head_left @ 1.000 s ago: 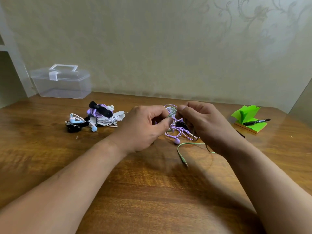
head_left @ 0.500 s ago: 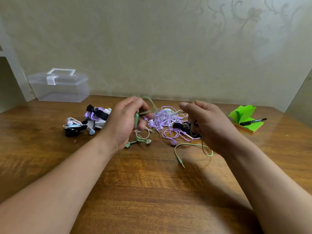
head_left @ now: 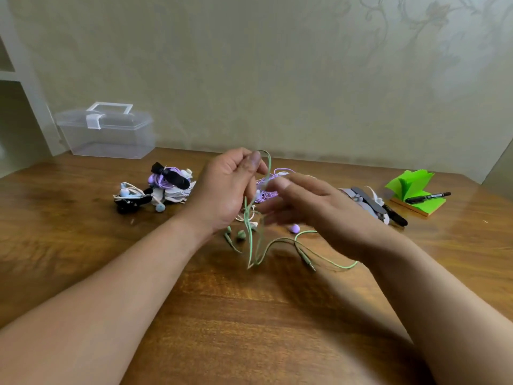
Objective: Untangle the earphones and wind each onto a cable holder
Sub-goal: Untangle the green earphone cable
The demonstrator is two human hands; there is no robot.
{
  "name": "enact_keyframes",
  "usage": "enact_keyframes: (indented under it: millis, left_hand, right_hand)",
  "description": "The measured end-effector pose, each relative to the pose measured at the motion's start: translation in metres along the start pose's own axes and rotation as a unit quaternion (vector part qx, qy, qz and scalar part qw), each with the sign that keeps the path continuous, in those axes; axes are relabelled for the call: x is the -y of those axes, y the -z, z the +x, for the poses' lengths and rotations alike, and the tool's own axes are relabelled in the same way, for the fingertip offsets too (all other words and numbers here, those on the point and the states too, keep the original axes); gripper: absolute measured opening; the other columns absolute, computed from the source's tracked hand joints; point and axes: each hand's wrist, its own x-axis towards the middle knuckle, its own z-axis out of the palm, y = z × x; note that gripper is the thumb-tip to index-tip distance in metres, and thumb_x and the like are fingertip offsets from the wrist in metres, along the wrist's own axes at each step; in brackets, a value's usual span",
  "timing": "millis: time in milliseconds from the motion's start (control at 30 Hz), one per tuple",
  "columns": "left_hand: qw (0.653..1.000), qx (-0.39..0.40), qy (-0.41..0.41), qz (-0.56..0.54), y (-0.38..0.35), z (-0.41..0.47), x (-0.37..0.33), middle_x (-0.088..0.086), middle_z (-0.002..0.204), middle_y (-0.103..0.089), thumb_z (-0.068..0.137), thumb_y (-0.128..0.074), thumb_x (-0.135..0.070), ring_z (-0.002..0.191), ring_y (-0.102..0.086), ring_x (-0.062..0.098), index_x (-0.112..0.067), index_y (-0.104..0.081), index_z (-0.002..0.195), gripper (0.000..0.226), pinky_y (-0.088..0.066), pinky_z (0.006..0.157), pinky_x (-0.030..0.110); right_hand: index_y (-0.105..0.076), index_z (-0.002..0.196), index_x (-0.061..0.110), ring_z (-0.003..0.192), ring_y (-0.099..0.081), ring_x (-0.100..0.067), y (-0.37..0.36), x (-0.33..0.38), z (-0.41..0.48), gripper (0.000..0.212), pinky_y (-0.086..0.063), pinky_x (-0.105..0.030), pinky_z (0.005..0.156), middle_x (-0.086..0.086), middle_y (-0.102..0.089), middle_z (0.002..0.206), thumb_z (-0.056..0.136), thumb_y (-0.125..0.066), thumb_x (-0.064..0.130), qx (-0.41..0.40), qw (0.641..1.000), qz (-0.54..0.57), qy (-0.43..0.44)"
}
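Mid-frame, the left hand (head_left: 224, 190) pinches the thin green earphone cable (head_left: 250, 240); the blurred right hand (head_left: 319, 209) reaches beside it, fingers outstretched.

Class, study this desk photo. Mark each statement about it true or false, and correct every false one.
1. The left hand holds a loop of the green earphone cable up off the table. True.
2. The clear box stands open. False: its lid is shut.
3. A black marker lies on the green sticky notes. True.
4. The cable's plug is pinched between fingers. False: it lies on the table.
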Motion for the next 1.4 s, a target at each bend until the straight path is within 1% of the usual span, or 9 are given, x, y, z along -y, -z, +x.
enact_keyframes:
  millis: [133,367,467,600,867,967,1100,1267,1400]
  left_hand:
    - [1.0,-0.01,-0.025,0.0,-0.002,0.0,0.002,0.003,0.054,-0.053,0.109,-0.051,-0.028,0.054,-0.046,0.017,-0.015,-0.065,0.089,0.027,-0.041,0.056,0.022]
    - [0.996,-0.038,0.002,-0.086,-0.001,0.003,0.0,0.001,0.06,-0.056,0.109,-0.05,-0.025,0.06,-0.053,0.014,-0.016,-0.065,0.09,0.025,-0.044,0.063,0.026]
    - [0.933,-0.042,0.115,-0.338,0.015,0.012,-0.007,-0.004,0.054,-0.046,0.108,-0.046,-0.026,0.058,-0.052,0.015,-0.017,-0.059,0.082,0.029,-0.048,0.069,0.029]
    - [0.86,-0.052,0.155,-0.484,0.042,0.017,-0.01,-0.007,0.05,-0.025,0.099,-0.048,-0.033,0.047,-0.027,0.012,-0.023,-0.041,0.066,0.035,-0.039,0.063,0.027]
    - [0.989,0.013,0.134,-0.057,0.032,0.012,-0.005,-0.004,0.053,-0.041,0.09,-0.066,-0.048,0.045,-0.034,0.01,-0.009,-0.062,0.088,0.04,-0.035,0.048,0.02]
    - [0.976,0.15,0.089,0.13,0.023,0.005,0.001,0.005,0.077,-0.073,0.075,-0.074,-0.065,0.07,-0.058,0.01,-0.018,-0.075,0.098,0.052,-0.046,0.072,0.03]
    - [0.954,0.222,0.063,0.191,0.024,0.001,0.0,0.01,0.069,-0.063,0.083,-0.074,-0.055,0.07,-0.049,0.009,-0.015,-0.075,0.073,0.042,-0.038,0.07,0.03]
    - [0.987,0.144,0.045,-0.059,0.027,0.007,-0.004,0.003,0.069,-0.052,0.095,-0.066,-0.032,0.071,-0.048,0.009,-0.01,-0.06,0.066,0.037,-0.042,0.073,0.021]
    - [0.976,0.084,0.064,-0.191,0.03,0.013,-0.001,0.011,0.087,-0.055,0.098,-0.06,-0.029,0.086,-0.053,0.016,-0.016,-0.06,0.064,0.036,-0.041,0.081,0.034]
  right_hand:
    - [-0.062,0.121,0.01,0.102,-0.074,-0.029,-0.008,-0.009,0.003,0.046,-0.057,-0.045,0.096,-0.013,-0.078,0.108,0.091,-0.074,0.043,0.077,0.997,-0.002,-0.006]
    - [-0.068,0.091,0.011,0.083,-0.067,-0.022,-0.005,-0.011,0.005,0.013,-0.053,-0.038,0.084,-0.01,-0.072,0.084,0.102,-0.065,0.015,0.078,0.997,0.002,0.005]
    - [-0.061,0.088,0.013,0.065,-0.06,-0.02,0.003,-0.012,0.006,0.017,-0.056,-0.032,0.066,-0.008,-0.06,0.073,0.105,-0.059,0.013,0.041,0.995,0.074,-0.043]
    - [-0.05,0.072,0.019,0.046,-0.024,-0.01,0.025,-0.007,0.008,0.029,-0.023,-0.018,0.038,0.002,-0.03,0.06,0.094,-0.067,0.017,-0.094,0.979,0.166,-0.073]
    - [-0.036,0.069,0.025,0.051,-0.012,-0.013,0.05,-0.004,0.007,0.041,-0.01,-0.025,0.043,0.001,-0.018,0.063,0.097,-0.067,0.025,-0.17,0.956,0.239,0.013]
    - [-0.032,0.069,0.025,0.048,-0.014,-0.011,0.051,0.0,0.006,0.041,-0.015,-0.022,0.039,0.0,-0.014,0.064,0.096,-0.061,0.019,-0.174,0.941,0.284,0.063]
    - [-0.026,0.07,0.026,0.046,-0.013,-0.012,0.055,-0.002,0.007,0.044,-0.017,-0.02,0.038,0.0,-0.012,0.063,0.098,-0.06,0.022,-0.175,0.946,0.267,0.056]
    - [-0.044,0.06,0.019,0.045,-0.021,-0.014,0.052,-0.007,-0.002,0.043,-0.019,-0.019,0.04,-0.001,-0.026,0.054,0.092,-0.072,0.018,0.004,0.998,0.036,-0.048]
    - [-0.049,0.071,0.015,0.05,-0.028,-0.012,0.028,-0.009,-0.005,0.038,-0.024,-0.022,0.045,0.0,-0.036,0.06,0.097,-0.07,0.031,0.212,0.973,-0.071,-0.058]
